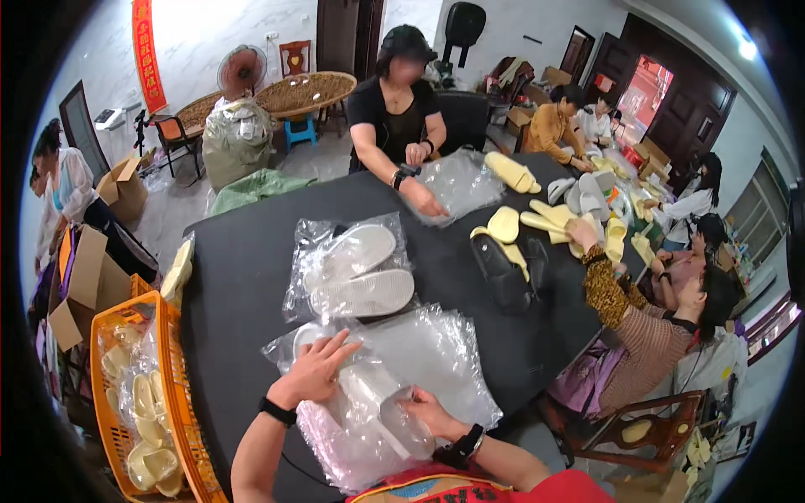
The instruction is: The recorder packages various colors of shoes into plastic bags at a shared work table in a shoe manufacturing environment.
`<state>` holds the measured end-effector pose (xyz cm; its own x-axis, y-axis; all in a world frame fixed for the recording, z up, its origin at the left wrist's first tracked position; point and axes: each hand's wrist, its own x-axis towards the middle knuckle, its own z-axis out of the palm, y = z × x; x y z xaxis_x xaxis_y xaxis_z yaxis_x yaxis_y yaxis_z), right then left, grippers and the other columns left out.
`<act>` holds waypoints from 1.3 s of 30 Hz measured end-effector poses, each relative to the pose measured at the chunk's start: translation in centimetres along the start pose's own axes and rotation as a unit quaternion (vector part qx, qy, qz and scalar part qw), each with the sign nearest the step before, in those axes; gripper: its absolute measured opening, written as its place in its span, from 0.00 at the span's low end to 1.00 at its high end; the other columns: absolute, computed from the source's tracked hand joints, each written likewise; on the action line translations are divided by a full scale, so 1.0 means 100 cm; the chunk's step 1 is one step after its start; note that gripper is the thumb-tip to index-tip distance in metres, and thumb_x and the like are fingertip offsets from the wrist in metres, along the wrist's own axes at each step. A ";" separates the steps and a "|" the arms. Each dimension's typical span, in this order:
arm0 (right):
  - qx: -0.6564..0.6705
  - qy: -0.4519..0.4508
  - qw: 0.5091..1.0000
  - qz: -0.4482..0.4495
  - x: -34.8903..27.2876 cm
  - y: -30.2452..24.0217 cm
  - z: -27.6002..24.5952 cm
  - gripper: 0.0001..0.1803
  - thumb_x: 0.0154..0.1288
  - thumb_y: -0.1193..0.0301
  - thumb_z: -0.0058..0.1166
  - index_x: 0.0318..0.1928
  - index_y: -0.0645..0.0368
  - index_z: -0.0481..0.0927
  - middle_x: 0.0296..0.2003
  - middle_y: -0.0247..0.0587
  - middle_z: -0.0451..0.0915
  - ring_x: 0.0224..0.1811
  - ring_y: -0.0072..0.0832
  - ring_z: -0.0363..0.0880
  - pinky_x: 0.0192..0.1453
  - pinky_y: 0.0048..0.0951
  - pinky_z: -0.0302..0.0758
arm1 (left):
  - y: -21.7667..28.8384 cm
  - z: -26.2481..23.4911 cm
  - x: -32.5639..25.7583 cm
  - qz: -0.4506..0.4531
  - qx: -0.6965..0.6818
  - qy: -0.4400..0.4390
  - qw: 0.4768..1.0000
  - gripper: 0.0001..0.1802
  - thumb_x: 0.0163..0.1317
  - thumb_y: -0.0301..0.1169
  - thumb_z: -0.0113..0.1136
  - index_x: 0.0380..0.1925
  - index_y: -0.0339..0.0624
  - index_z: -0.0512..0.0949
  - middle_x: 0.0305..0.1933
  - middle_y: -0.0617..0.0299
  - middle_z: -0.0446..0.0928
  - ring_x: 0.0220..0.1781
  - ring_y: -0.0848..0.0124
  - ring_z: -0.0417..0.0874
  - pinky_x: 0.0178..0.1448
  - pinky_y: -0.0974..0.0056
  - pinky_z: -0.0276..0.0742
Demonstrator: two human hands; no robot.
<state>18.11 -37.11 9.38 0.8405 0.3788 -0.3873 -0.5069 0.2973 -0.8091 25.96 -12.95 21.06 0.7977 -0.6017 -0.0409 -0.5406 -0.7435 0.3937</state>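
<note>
My left hand (317,373) lies with fingers spread on a clear plastic bag that has a pale grey slipper (369,390) in it. The fingers of my right hand (429,414) are closed at the slipper's wide strap end, near the front edge of the table. Beneath and beside them is a pile of clear bags (436,348), with a pinkish crumpled part at the lower left. Just beyond my left hand, a bagged pair of light grey slippers (362,285) lies soles up.
An orange basket (172,377) of bagged cream slippers stands left of the black table (243,260). Across it, a person (398,117) handles a clear bag (461,183). Yellow slippers (511,172) and black slippers (499,272) lie on the right, where a co-worker's hand (581,235) reaches in.
</note>
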 end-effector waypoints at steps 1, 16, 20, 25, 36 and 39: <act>-0.025 0.036 0.999 -0.012 -0.001 0.008 -0.002 0.13 0.61 0.73 0.50 0.46 0.60 0.68 0.37 0.34 0.75 0.37 0.22 0.73 0.42 0.23 0.72 | 0.005 0.009 0.000 0.020 0.018 0.014 1.000 0.41 0.40 0.23 0.54 0.60 0.55 0.59 0.65 0.51 0.55 0.62 0.51 0.60 0.59 0.47 0.56; -0.040 0.255 0.963 -0.073 0.023 0.086 -0.052 0.16 0.60 0.77 0.50 0.48 0.59 0.64 0.39 0.36 0.72 0.40 0.24 0.71 0.43 0.29 0.72 | 0.037 0.154 -0.074 0.020 -0.079 0.144 0.986 0.13 0.44 0.22 0.50 0.34 0.38 0.74 0.33 0.51 0.73 0.36 0.54 0.74 0.40 0.57 0.72; 0.008 0.243 0.964 -0.106 0.021 0.076 -0.046 0.19 0.58 0.75 0.52 0.50 0.60 0.65 0.39 0.36 0.71 0.39 0.23 0.67 0.44 0.25 0.66 | 0.064 0.130 -0.072 -0.036 -0.072 0.048 0.996 0.13 0.48 0.25 0.51 0.37 0.41 0.74 0.28 0.54 0.74 0.33 0.58 0.75 0.38 0.58 0.73; 0.041 0.249 0.967 -0.042 0.015 0.049 -0.028 0.18 0.59 0.77 0.49 0.50 0.58 0.62 0.40 0.38 0.71 0.39 0.25 0.71 0.42 0.29 0.72 | 0.074 0.138 -0.073 -0.090 -0.100 -0.020 0.991 0.22 0.53 0.26 0.48 0.51 0.40 0.66 0.26 0.51 0.74 0.27 0.55 0.78 0.30 0.54 0.73; -0.041 0.151 0.984 0.089 -0.019 0.029 0.000 0.37 0.53 0.74 0.56 0.59 0.59 0.48 0.46 0.46 0.67 0.45 0.31 0.68 0.43 0.32 0.71 | 0.058 0.115 -0.076 -0.190 -0.051 0.259 0.946 0.42 0.44 0.29 0.63 0.58 0.32 0.52 0.57 0.41 0.59 0.55 0.47 0.62 0.57 0.52 0.58; -0.123 0.140 0.975 0.122 -0.029 0.013 0.003 0.44 0.51 0.70 0.59 0.62 0.57 0.43 0.51 0.49 0.61 0.48 0.33 0.66 0.44 0.32 0.71 | 0.052 0.113 -0.086 -0.238 -0.104 0.326 0.909 0.44 0.44 0.30 0.64 0.59 0.33 0.51 0.59 0.45 0.56 0.58 0.50 0.59 0.59 0.51 0.53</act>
<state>14.94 -37.60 9.58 0.7368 0.1476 -0.6598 -0.6667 -0.0035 -0.7453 13.25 -14.97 13.07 0.9538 0.1240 0.2737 -0.0853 -0.7617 0.6423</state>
